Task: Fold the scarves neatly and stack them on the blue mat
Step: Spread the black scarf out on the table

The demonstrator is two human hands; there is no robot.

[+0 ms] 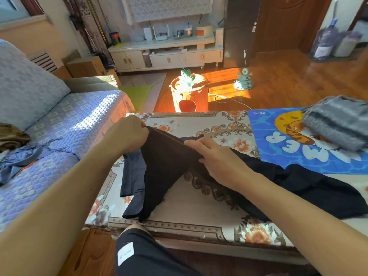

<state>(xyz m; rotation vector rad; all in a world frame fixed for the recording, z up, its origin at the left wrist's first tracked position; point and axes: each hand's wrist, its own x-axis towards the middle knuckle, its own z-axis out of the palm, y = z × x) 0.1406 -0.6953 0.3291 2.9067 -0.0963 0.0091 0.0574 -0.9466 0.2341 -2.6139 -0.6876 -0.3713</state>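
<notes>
A dark navy scarf [165,172] lies across the floral-covered table [199,206], one end trailing right toward the table's edge. My left hand [129,133] pinches its upper edge and lifts it off the table. My right hand [217,158] grips the same edge a little to the right, fingers curled over the cloth. The blue mat [264,132] with a cartoon tiger lies at the table's right. A folded grey knitted scarf [336,124] rests on it.
On the sofa to the left lie a blue fringed scarf [20,158] and a brown cloth [11,136]. Beyond the table stand a wooden bucket [189,92] and a small green stand [244,80] on the wood floor. My knee [137,253] is under the table's front edge.
</notes>
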